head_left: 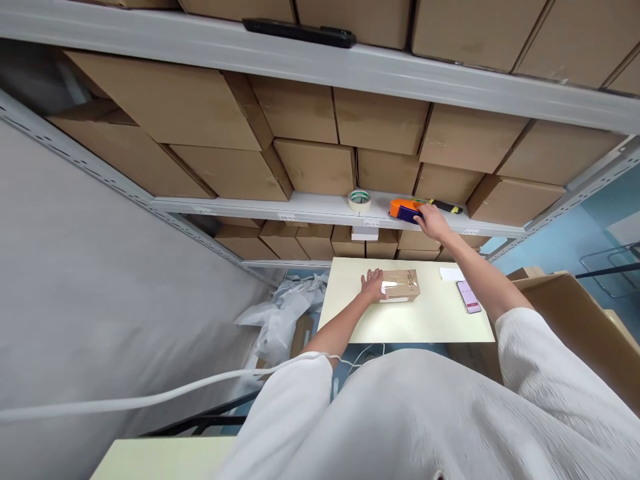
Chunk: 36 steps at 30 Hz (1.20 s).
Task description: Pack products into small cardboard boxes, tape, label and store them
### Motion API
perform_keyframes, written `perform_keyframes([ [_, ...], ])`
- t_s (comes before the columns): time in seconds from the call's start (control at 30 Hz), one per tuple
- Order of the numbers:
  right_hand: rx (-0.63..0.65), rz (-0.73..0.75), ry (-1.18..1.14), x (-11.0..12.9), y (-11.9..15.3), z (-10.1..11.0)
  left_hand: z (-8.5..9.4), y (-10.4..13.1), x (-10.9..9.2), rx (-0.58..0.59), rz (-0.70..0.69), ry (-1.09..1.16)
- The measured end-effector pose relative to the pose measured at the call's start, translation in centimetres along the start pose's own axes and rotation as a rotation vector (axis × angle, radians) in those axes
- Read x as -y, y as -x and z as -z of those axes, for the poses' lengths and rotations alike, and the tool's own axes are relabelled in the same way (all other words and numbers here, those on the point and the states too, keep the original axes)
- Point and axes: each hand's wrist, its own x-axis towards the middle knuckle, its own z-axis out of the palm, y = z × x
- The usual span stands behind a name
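On the pale yellow table, my left hand point(373, 285) is closed over the left end of a small cardboard box point(404, 283). Clear tape, a white label and handwriting show on that box. My right hand point(434, 222) reaches up to the shelf and grips the right end of an orange and dark blue tape dispenser point(404, 210), which lies near the shelf's front edge. Just behind this hand is a yellow and black utility knife point(447, 207). Left of the dispenser stands a roll of tape point(359, 200). My right fingertips are partly hidden.
Cardboard boxes fill the metal rack point(320, 219). A phone point(469, 297) and white paper point(451, 274) lie on the table point(345, 320). Crumpled plastic point(285, 313) is at its left, a large open carton point(575, 327) at its right. A white cable point(150, 400) crosses my left arm.
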Motion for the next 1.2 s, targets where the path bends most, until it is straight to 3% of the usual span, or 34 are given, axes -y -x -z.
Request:
perform_keyframes([
  [0.23, 0.038, -0.086, 0.053, -1.4, -2.8, -1.8, -0.3, -0.1, 0.2, 0.003, -0.013, 0.04],
  [0.43, -0.058, -0.057, 0.089, -0.4, -0.4, -1.0, -0.3, -0.3, 0.4, 0.009, -0.025, 0.025],
  [0.53, -0.138, -0.063, 0.102, 0.8, 2.3, -0.7, -0.3, -0.2, 0.5, 0.018, -0.024, 0.014],
  [0.67, -0.102, -0.167, 0.08, 2.2, 7.0, -2.0, -0.3, 0.0, 0.6, 0.018, -0.033, -0.003],
  [0.87, 0.176, -0.305, 0.038, 3.2, 16.4, -7.7, 0.2, 0.4, 0.2, -0.009, -0.03, -0.067],
  [1.0, 0.332, -0.429, -0.014, 2.3, 22.3, -10.4, 0.2, -0.2, -2.1, -0.033, -0.119, -0.072],
  [1.2, 0.419, -0.584, -0.086, -1.2, 28.4, -11.3, -1.5, -1.3, -7.7, 0.007, -0.239, -0.033],
])
